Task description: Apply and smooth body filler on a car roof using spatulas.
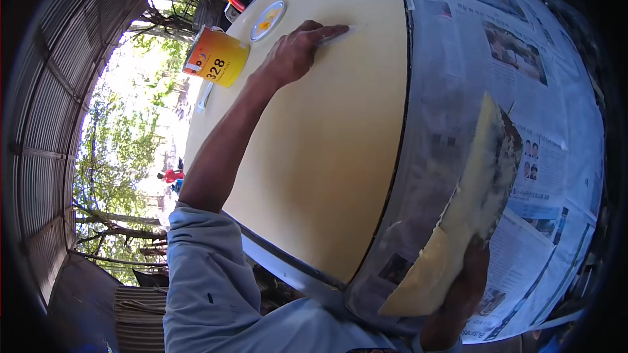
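The left hand (297, 52) lies palm down on the cream panel (320, 137), fingers stretched toward the panel's far right edge, and pinches a small thin blade (337, 34) flat against the surface under the forefinger; how tightly it is gripped cannot be told. The right hand (461, 294) is closed around the lower end of a broad flat board (468, 202) smeared with cream filler, held tilted up over the newspaper masking (523, 91) that lies just right of the panel. The panel's right edge is a dark seam running between painted surface and newspaper, and the board hangs well clear of it on the paper side. Just beyond the left hand, on the panel's far left corner, stands an orange and yellow tin (216, 57), and its round lid (268, 20) lies beside it, close to the fingers. Between the left hand and the panel's near edge the cream surface is broad and bare. Left of the panel the ground falls away to trees and a corrugated metal wall (39, 157).
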{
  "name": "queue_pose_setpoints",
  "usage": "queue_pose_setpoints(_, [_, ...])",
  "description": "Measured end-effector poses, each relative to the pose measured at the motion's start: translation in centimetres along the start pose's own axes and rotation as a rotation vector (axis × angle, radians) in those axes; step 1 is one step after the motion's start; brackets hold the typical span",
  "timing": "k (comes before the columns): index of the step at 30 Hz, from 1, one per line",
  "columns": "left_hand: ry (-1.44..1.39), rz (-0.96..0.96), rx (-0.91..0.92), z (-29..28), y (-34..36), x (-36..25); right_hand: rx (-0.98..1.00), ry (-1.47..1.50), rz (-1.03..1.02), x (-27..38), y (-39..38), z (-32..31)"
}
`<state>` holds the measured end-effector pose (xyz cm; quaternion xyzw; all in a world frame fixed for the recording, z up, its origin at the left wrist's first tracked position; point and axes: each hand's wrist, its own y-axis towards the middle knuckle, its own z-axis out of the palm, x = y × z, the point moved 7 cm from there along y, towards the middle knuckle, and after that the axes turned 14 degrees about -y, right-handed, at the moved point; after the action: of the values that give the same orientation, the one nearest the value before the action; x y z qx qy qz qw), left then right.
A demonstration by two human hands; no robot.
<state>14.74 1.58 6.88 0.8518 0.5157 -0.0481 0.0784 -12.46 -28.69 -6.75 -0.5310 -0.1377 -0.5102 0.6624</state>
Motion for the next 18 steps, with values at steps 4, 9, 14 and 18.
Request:
queue_pose_setpoints(4, [-0.085, 0.074, 0.069, -0.4, 0.5, -0.2, -0.002, -0.064, 0.017, -0.2, -0.2, -0.6])
queue_pose_setpoints(9, [0.019, -0.053, 0.112, -0.1, 1.5, -0.2, 0.017, -0.082, -0.045, -0.8, 0.0, -1.0])
queue_pose_setpoints(14, [0.030, -0.065, 0.087, 0.4, 0.7, -0.7, 0.039, -0.031, -0.167, -1.0, -0.2, -1.4])
queue_pose_setpoints(18, [0.082, -0.048, 0.096, 0.5, -1.2, -3.1, 0.029, -0.004, -0.080, -0.7, 0.0, -1.2])
